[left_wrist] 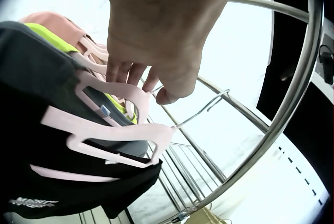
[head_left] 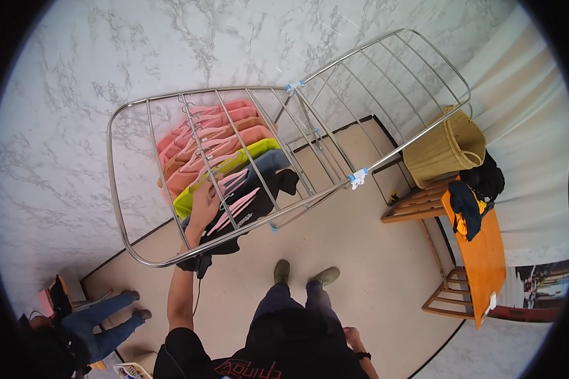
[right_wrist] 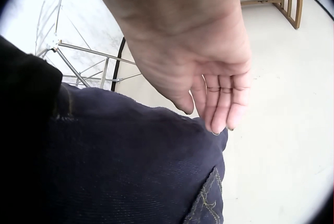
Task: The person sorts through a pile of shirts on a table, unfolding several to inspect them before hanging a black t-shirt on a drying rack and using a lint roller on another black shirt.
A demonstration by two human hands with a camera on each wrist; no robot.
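Observation:
My left hand point(head_left: 203, 205) reaches up to the drying rack point(head_left: 110, 170) and grips the neck of a pink clothes hanger point(left_wrist: 138, 99), which carries a grey-blue garment point(left_wrist: 39, 62). Its fingers pass behind the hanger, with the thumb near the hook. In front of it hangs a black garment point(left_wrist: 78, 182) with white lettering, on another pink hanger point(left_wrist: 125, 135) hooked over a bar. Behind are a lime-green garment point(head_left: 259, 148) and several pink and brown ones point(head_left: 253, 134). By my thigh, my right hand point(right_wrist: 209, 73) hangs with loosely relaxed fingers and holds nothing.
The rack's other wing point(head_left: 385, 76) spreads to the right. Beyond it stand a woven basket point(head_left: 436, 151) and an orange wooden table point(head_left: 487, 252) with dark and yellow cloth point(head_left: 468, 208) on it. Another person point(head_left: 95, 328) is at the lower left.

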